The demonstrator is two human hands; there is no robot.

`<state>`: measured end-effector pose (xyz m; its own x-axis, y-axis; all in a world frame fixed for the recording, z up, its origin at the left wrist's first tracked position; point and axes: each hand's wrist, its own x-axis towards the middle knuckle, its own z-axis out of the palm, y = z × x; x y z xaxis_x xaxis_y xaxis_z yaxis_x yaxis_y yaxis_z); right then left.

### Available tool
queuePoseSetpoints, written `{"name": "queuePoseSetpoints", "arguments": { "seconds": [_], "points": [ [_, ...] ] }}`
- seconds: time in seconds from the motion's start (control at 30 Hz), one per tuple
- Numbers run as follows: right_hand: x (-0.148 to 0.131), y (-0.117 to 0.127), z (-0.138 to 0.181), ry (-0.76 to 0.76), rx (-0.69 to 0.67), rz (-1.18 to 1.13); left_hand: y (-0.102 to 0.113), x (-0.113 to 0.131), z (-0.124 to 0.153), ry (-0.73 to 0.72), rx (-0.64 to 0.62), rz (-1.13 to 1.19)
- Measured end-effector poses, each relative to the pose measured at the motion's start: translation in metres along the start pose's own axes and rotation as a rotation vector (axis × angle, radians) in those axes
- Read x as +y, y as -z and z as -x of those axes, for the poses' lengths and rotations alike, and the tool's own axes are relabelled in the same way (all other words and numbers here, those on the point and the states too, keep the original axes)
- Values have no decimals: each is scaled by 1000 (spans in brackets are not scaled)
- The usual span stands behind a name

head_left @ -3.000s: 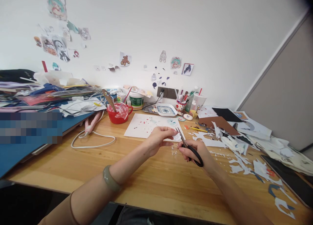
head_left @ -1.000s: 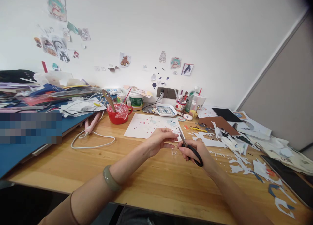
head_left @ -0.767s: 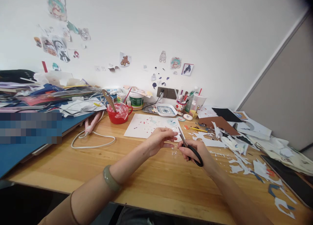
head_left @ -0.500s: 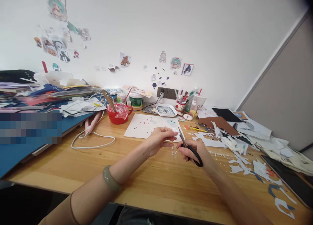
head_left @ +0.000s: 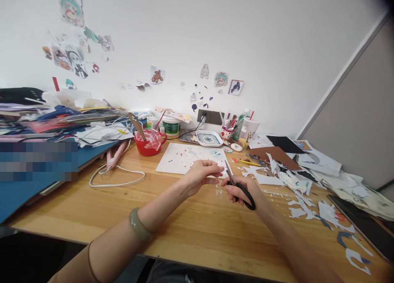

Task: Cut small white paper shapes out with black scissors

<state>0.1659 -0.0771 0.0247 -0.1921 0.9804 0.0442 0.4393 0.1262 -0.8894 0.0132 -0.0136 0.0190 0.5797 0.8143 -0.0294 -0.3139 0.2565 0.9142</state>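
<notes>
My left hand [head_left: 200, 175] is closed in a pinch on a small white paper cutout [head_left: 220, 166] above the wooden desk [head_left: 191, 229]. A green bangle [head_left: 138, 225] sits on that wrist. My right hand [head_left: 246, 190] grips black-handled scissors [head_left: 238, 184], blades pointing up and left at the cutout. Tiny paper snippets [head_left: 219, 191] lie on the desk just below both hands. A white sheet dotted with small coloured pieces [head_left: 184, 156] lies just beyond the hands.
A red bowl [head_left: 150, 142] and green-labelled tub [head_left: 171, 125] stand at the back. A patterned dish [head_left: 209, 138] and pen cup [head_left: 227, 132] sit by the wall. Paper scraps [head_left: 304, 188] cover the right side; a white cable [head_left: 117, 174] and cluttered blue surface [head_left: 46, 160] lie left.
The hands have stayed in nearly the same place; the scissors' blades have closed a little and the cutout has shifted slightly in my left fingers.
</notes>
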Motion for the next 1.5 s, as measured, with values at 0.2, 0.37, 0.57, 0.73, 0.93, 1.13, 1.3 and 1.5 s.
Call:
{"name": "queuePoseSetpoints", "arguments": {
  "seconds": [0.2,0.37,0.57,0.73,0.93,1.13,1.3,1.5],
  "points": [
    [0,1,0,3,-12,11,0,-1,-1,-7,19,-6],
    [0,1,0,-14,-9,23,0,0,-1,-2,50,-17],
    [-1,0,1,-5,14,-2,0,-1,0,-6,43,-26],
    [-1,0,1,6,18,-18,-2,-2,1,0,24,-38],
    [-1,1,1,3,20,-13,-2,-3,1,7,10,-42],
    [-2,0,1,0,31,-5,-2,-2,1,18,11,-50],
    [-3,1,1,35,33,1,-2,0,2,33,23,-44],
    [-2,1,1,37,37,7,-1,0,2,31,9,-22]
  ]
}}
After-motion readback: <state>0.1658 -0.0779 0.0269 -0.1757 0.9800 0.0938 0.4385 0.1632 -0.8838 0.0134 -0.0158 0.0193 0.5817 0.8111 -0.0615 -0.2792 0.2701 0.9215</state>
